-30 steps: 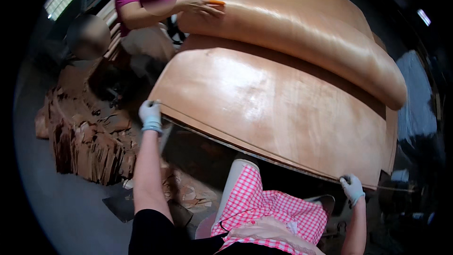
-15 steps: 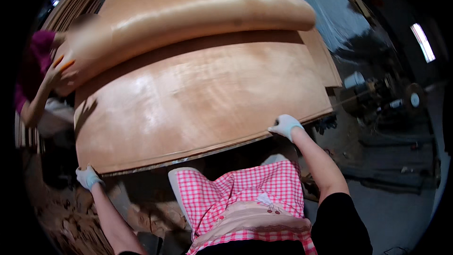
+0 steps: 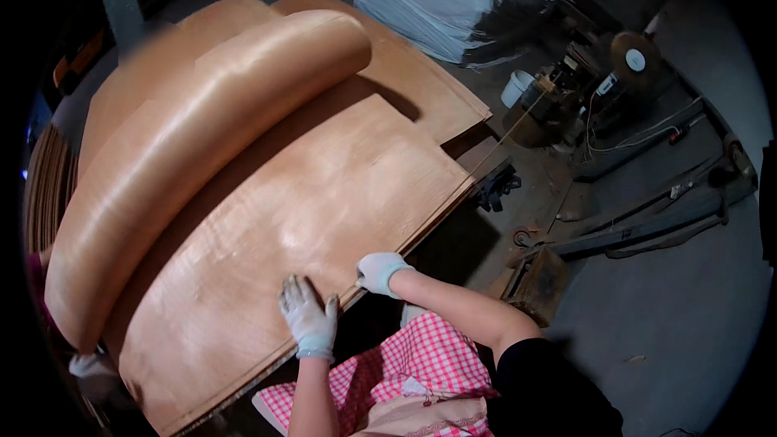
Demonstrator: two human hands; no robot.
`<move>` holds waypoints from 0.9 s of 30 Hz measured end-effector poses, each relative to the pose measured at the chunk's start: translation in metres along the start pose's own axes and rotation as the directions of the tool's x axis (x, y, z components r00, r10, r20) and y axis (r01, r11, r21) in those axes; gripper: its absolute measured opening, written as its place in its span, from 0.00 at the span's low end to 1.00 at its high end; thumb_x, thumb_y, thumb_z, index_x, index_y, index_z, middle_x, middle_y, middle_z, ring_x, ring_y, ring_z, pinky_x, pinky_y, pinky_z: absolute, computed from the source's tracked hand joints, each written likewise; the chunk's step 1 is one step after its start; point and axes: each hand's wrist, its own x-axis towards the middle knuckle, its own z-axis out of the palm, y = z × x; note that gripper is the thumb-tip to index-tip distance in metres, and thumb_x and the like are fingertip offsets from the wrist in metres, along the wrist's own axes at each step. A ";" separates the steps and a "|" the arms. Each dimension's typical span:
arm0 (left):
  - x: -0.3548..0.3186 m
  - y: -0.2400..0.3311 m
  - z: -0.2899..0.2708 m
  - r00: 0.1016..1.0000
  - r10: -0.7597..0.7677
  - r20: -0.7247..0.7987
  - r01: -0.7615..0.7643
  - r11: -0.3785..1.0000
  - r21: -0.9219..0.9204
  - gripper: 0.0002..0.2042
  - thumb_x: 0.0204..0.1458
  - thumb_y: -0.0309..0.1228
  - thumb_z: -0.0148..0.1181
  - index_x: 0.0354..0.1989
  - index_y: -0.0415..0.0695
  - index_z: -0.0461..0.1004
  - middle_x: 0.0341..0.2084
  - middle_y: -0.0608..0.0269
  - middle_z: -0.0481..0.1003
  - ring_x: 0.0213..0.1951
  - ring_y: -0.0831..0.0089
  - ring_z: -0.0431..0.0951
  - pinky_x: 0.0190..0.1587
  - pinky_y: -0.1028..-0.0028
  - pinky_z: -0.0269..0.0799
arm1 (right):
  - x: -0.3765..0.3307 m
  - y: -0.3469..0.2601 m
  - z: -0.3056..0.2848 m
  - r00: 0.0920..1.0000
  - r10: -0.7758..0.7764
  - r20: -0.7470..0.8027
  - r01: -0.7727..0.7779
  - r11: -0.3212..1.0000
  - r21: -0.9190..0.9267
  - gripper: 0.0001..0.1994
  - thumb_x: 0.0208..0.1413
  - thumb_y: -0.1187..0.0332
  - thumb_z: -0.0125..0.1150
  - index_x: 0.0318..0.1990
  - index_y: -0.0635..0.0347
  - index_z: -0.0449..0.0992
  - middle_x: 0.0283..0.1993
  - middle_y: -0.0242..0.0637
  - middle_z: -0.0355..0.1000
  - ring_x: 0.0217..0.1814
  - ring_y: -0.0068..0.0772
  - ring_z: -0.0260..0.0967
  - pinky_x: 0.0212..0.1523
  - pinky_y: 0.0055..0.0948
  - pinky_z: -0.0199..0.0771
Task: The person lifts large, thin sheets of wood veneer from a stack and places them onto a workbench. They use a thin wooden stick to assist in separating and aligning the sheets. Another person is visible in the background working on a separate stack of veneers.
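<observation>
A stack of wide, thin wood veneer sheets [image 3: 243, 251] lies in front of me. My left hand [image 3: 310, 320], in a pale glove with soiled fingertips, rests on the top sheet near its front edge, fingers stretched out. To its right my gloved right hand [image 3: 380, 273] is closed on the sheet's front edge; its fingertips are partly hidden. Beyond both hands, a large veneer sheet [image 3: 206, 113] is curled over into a long roll and shades the sheet beneath. At the far left, a sliver of another person's purple sleeve [image 3: 37, 279] shows beside the roll.
More veneer sheets [image 3: 421, 73] lie behind the stack. A plastic-covered pile [image 3: 429, 4] stands at the back. Off to the right are a white bucket [image 3: 516, 87], a machine with a round wheel [image 3: 635, 61], a metal beam [image 3: 639, 233] and a wooden box [image 3: 536, 285].
My view has swung to the right. My left hand has left the stack's left corner and now lies flat near my right hand. The other person has mostly gone out of view.
</observation>
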 end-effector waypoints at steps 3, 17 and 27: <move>-0.001 -0.005 -0.005 0.999 -0.034 0.015 0.033 0.999 0.017 0.41 0.50 0.50 0.57 0.65 0.33 0.53 0.67 0.44 0.51 0.69 0.52 0.47 0.70 0.56 0.37 | -0.005 0.065 -0.032 1.000 -0.009 -0.014 0.011 0.995 0.100 0.15 0.49 0.62 0.54 0.41 0.56 0.81 0.44 0.49 0.76 0.46 0.49 0.75 0.49 0.42 0.73; -0.006 0.001 -0.010 0.997 -0.020 0.068 0.015 0.997 0.074 0.40 0.50 0.50 0.56 0.67 0.38 0.54 0.67 0.43 0.50 0.69 0.48 0.46 0.69 0.53 0.37 | 0.015 0.310 -0.099 0.844 0.521 -0.126 -0.496 0.849 0.185 0.18 0.54 0.61 0.58 0.50 0.59 0.75 0.52 0.48 0.73 0.55 0.49 0.69 0.54 0.40 0.69; -0.022 0.010 -0.015 0.985 0.046 -0.168 -0.101 0.936 -0.336 0.15 0.45 0.31 0.64 0.42 0.41 0.73 0.36 0.52 0.73 0.41 0.53 0.72 0.49 0.58 0.66 | -0.047 0.158 -0.027 0.642 0.407 -0.650 0.009 0.844 0.537 0.18 0.56 0.63 0.59 0.45 0.71 0.73 0.46 0.56 0.73 0.49 0.54 0.70 0.52 0.41 0.69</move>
